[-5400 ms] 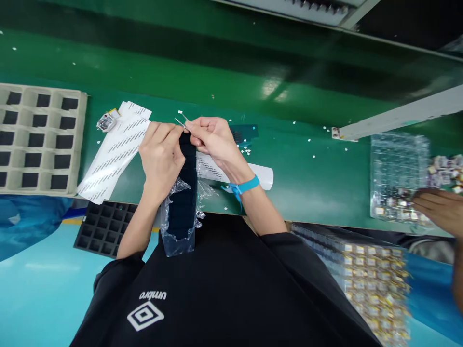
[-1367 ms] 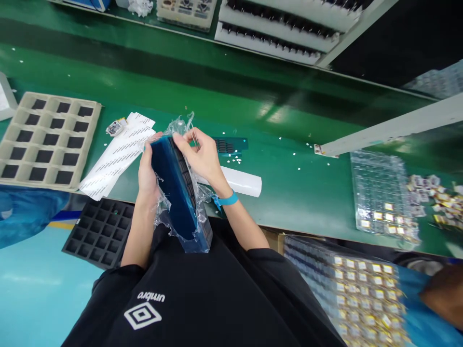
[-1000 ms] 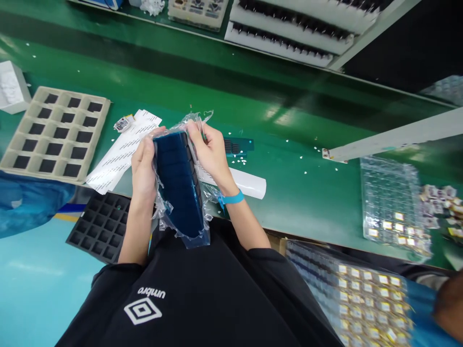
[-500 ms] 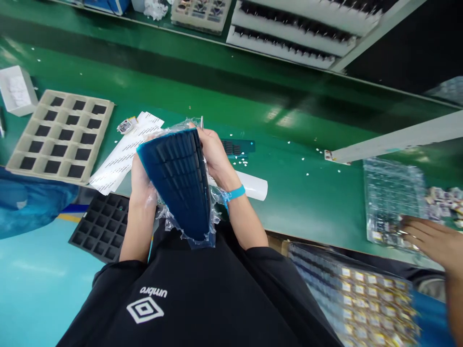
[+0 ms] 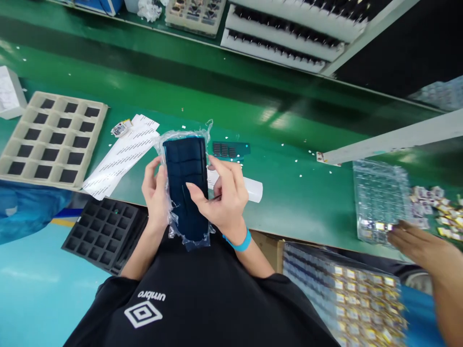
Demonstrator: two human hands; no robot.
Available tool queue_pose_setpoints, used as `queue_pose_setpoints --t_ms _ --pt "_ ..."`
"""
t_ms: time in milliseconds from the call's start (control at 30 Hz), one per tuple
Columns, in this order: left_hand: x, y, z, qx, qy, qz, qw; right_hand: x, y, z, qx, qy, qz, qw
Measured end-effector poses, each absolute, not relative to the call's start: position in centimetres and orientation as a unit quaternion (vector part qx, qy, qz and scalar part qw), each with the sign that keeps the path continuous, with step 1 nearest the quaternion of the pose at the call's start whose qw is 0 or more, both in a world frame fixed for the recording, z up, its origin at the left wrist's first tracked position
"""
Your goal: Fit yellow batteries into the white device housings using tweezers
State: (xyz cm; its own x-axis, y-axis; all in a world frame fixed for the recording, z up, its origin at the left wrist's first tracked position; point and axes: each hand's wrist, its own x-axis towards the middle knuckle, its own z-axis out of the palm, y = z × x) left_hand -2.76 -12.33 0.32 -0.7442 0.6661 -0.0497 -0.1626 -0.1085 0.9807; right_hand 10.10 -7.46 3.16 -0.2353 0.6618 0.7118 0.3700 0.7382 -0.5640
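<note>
A dark blue stack of thin sheets (image 5: 184, 166), marked with faint grid lines, is held in front of my chest. Crinkled clear plastic wrap (image 5: 172, 224) surrounds its edges. My left hand (image 5: 156, 190) grips the stack's left edge, with some fingers hidden behind it. On the other side my right hand (image 5: 227, 193) has its thumb over the stack's face and its index finger at the right edge. A thin tool (image 5: 217, 197), perhaps tweezers, shows within that hand. Just beyond lies a blue sheet (image 5: 237, 150) bearing small black pieces.
A beige compartment tray (image 5: 77, 127) and printed white strips (image 5: 121, 154) lie to the left. A white roll (image 5: 255, 189) is beside my right hand. Black trays (image 5: 101, 231) sit below the table edge. At right, a co-worker's hand (image 5: 415, 241) is at a clear tray (image 5: 379, 188).
The stack has gone from tilted to nearly flat-facing and upright in view. My right hand has moved down from its top corner, bringing the thumb onto its face.
</note>
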Motion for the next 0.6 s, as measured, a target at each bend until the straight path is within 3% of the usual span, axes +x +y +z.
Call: queue_pose_setpoints --t_ms 133,300,400,600 --pt "-1.8 -12.2 1.8 0.367 0.629 0.68 0.09 10.4 -6.4 4.4 -0.386 -0.769 0.226 0.457" --pt "-0.8 -11.7 3.7 0.515 0.636 0.575 -0.023 11.6 -4.7 5.8 -0.445 -0.718 0.33 0.422" --pt "-0.3 -11.2 4.8 0.561 0.615 0.555 -0.009 12.9 -3.9 6.0 -0.461 -0.674 0.425 0.39" --pt "-0.7 -8.8 6.7 0.537 0.563 0.61 0.148 14.6 -2.6 5.7 -0.385 -0.647 0.524 0.399"
